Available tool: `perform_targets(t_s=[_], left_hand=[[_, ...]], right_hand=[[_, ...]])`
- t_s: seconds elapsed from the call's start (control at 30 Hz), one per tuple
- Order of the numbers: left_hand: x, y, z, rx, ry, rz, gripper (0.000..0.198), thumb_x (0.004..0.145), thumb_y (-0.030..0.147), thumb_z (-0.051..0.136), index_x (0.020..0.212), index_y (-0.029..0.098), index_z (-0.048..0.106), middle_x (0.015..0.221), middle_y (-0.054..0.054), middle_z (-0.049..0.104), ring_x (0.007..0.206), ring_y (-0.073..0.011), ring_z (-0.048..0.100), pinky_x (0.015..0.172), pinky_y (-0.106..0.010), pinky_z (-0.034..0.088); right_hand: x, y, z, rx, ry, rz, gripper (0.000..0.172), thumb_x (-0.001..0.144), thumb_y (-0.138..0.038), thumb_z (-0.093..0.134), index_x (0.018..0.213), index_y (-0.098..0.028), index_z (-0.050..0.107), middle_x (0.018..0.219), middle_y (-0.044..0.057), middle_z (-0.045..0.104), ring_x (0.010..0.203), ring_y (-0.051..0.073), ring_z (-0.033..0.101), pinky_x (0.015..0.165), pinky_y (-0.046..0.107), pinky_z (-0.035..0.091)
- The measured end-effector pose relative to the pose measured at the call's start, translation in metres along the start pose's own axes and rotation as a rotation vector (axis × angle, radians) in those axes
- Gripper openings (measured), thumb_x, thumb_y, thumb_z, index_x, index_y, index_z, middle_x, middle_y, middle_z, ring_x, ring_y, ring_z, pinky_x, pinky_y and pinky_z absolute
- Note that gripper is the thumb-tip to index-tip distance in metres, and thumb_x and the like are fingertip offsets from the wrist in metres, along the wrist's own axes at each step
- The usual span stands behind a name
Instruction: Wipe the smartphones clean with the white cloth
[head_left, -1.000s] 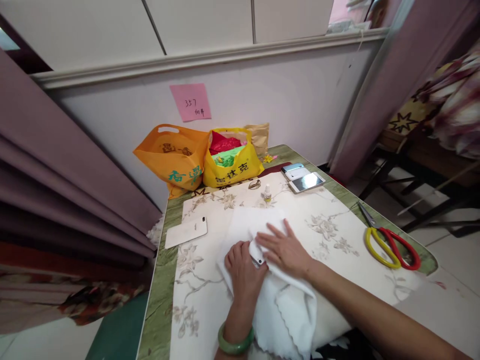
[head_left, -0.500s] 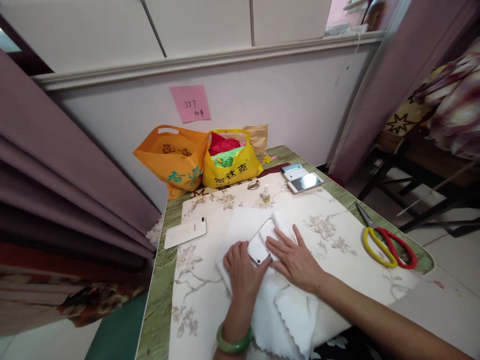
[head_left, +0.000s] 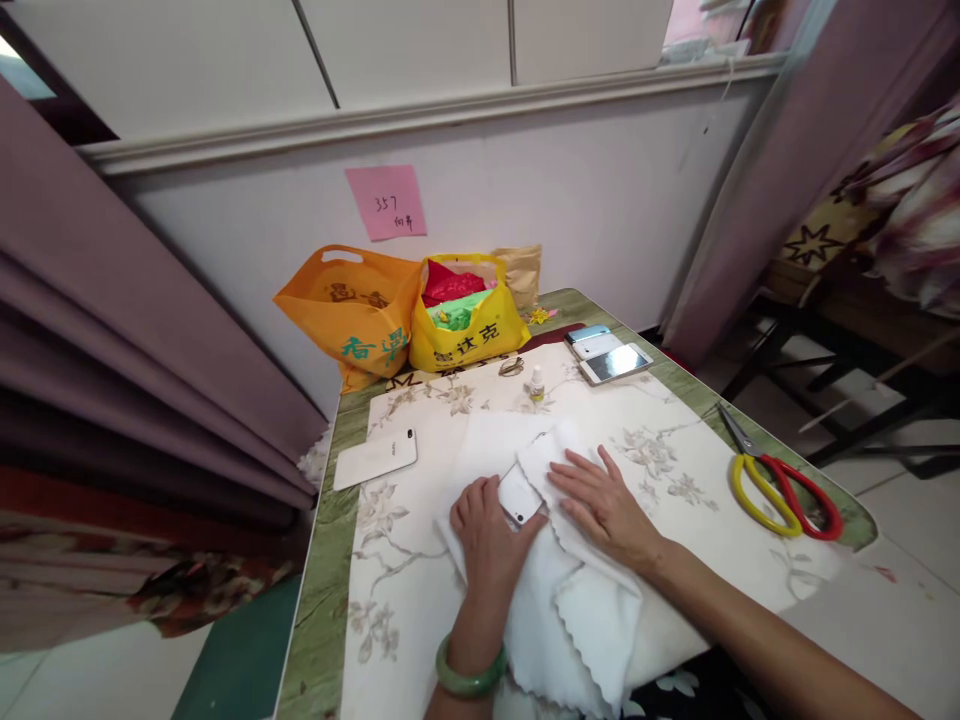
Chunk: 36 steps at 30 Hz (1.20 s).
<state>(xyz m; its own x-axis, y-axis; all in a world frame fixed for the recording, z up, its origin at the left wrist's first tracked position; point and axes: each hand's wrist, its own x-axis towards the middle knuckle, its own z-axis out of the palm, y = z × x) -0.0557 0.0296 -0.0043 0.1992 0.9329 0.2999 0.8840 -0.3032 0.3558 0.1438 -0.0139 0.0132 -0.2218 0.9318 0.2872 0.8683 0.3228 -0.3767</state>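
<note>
Cloth lies under and partly over the white phone on the table; our left hand grips its near end, apparently steadying it, while our right hand presses the fold flat, fingers open.

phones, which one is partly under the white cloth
The white phone held by the left hand, its far end under the white cloth pressed by the right hand. The other phones lie bare, away from both hands.

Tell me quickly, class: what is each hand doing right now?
Left hand: closed on the white phone.
Right hand: open, fingers spread, flat on the white cloth folded over that phone.
</note>
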Motion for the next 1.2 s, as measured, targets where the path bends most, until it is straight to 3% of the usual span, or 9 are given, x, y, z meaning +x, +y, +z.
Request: perform_targets(t_s=[0.17, 0.43, 0.5, 0.6, 0.73, 0.87, 1.0, 1.1, 1.2], left_hand=[[0.001, 0.000, -0.001, -0.051, -0.029, -0.053, 0.077, 0.061, 0.047, 0.077, 0.123, 0.018, 0.043, 0.122, -0.012, 0.052, 0.119, -0.0324, 0.045, 0.102, -0.049, 0.029], [0.001, -0.004, -0.005, -0.183, -0.038, -0.060, 0.055, 0.064, 0.034, 0.073, 0.109, 0.019, 0.046, 0.118, -0.010, 0.050, 0.118, -0.0320, 0.045, 0.102, -0.050, 0.032], [0.001, -0.005, -0.005, -0.182, -0.029, -0.054, 0.051, 0.066, 0.035, 0.072, 0.107, 0.020, 0.046, 0.117, -0.010, 0.051, 0.118, -0.0323, 0.045, 0.102, -0.050, 0.032], [0.002, -0.006, -0.004, -0.173, -0.032, -0.050, 0.048, 0.067, 0.035, 0.070, 0.106, 0.020, 0.047, 0.116, -0.010, 0.052, 0.116, -0.0319, 0.047, 0.101, -0.050, 0.033], [0.002, -0.007, -0.004, -0.172, -0.042, -0.053, 0.049, 0.065, 0.032, 0.072, 0.105, 0.020, 0.047, 0.117, -0.010, 0.052, 0.117, -0.0316, 0.046, 0.102, -0.048, 0.032], [0.002, -0.006, -0.004, -0.177, -0.036, -0.057, 0.053, 0.063, 0.036, 0.074, 0.106, 0.021, 0.047, 0.116, -0.009, 0.052, 0.115, -0.0319, 0.047, 0.101, -0.050, 0.032], [0.003, -0.005, -0.006, -0.155, -0.035, -0.052, 0.052, 0.063, 0.036, 0.073, 0.105, 0.020, 0.046, 0.115, -0.009, 0.052, 0.115, -0.0312, 0.047, 0.101, -0.049, 0.032], [0.002, -0.005, -0.006, -0.139, -0.030, -0.045, 0.047, 0.067, 0.033, 0.070, 0.105, 0.020, 0.046, 0.116, -0.009, 0.053, 0.115, -0.0305, 0.048, 0.101, -0.048, 0.033], [0.001, -0.006, -0.005, -0.132, -0.025, -0.038, 0.046, 0.067, 0.027, 0.069, 0.106, 0.020, 0.046, 0.116, -0.010, 0.053, 0.116, -0.0306, 0.048, 0.101, -0.047, 0.033]], right_hand=[[0.010, 0.004, 0.002, -0.127, 0.002, 0.051, 0.045, 0.100, -0.044, 0.036, 0.138, -0.027, 0.050, 0.143, 0.005, 0.050, 0.140, 0.029, 0.032, 0.116, 0.059, 0.003], [0.031, -0.001, 0.021, -0.199, -0.065, 0.201, 0.058, 0.099, -0.054, 0.028, 0.148, -0.023, 0.034, 0.151, 0.007, 0.039, 0.143, 0.032, 0.023, 0.113, 0.064, -0.002], [0.035, -0.008, 0.025, -0.170, -0.095, 0.158, 0.056, 0.100, -0.051, 0.027, 0.149, -0.025, 0.033, 0.151, 0.006, 0.039, 0.143, 0.032, 0.022, 0.112, 0.066, -0.004], [0.032, -0.017, 0.024, -0.064, -0.180, -0.045, 0.050, 0.101, -0.045, 0.030, 0.148, -0.029, 0.033, 0.150, 0.002, 0.040, 0.143, 0.027, 0.025, 0.115, 0.060, -0.003], [0.019, -0.004, 0.007, 0.002, -0.210, -0.180, 0.043, 0.101, -0.038, 0.034, 0.144, -0.036, 0.039, 0.144, -0.003, 0.048, 0.141, 0.021, 0.030, 0.117, 0.055, -0.004], [0.020, 0.019, -0.004, -0.130, -0.091, -0.014, 0.040, 0.101, -0.035, 0.034, 0.138, -0.037, 0.048, 0.137, -0.003, 0.056, 0.140, 0.025, 0.034, 0.115, 0.060, -0.006], [0.037, 0.004, 0.011, -0.245, -0.018, 0.210, 0.044, 0.100, -0.037, 0.034, 0.141, -0.026, 0.047, 0.141, 0.004, 0.053, 0.142, 0.032, 0.026, 0.113, 0.065, -0.007], [0.040, -0.020, 0.023, -0.154, -0.117, 0.054, 0.047, 0.100, -0.040, 0.035, 0.145, -0.026, 0.041, 0.147, 0.004, 0.045, 0.144, 0.030, 0.022, 0.115, 0.062, -0.005], [0.027, -0.024, 0.017, -0.006, -0.225, -0.149, 0.049, 0.101, -0.046, 0.031, 0.147, -0.030, 0.036, 0.150, 0.002, 0.040, 0.142, 0.024, 0.028, 0.117, 0.056, -0.003]])
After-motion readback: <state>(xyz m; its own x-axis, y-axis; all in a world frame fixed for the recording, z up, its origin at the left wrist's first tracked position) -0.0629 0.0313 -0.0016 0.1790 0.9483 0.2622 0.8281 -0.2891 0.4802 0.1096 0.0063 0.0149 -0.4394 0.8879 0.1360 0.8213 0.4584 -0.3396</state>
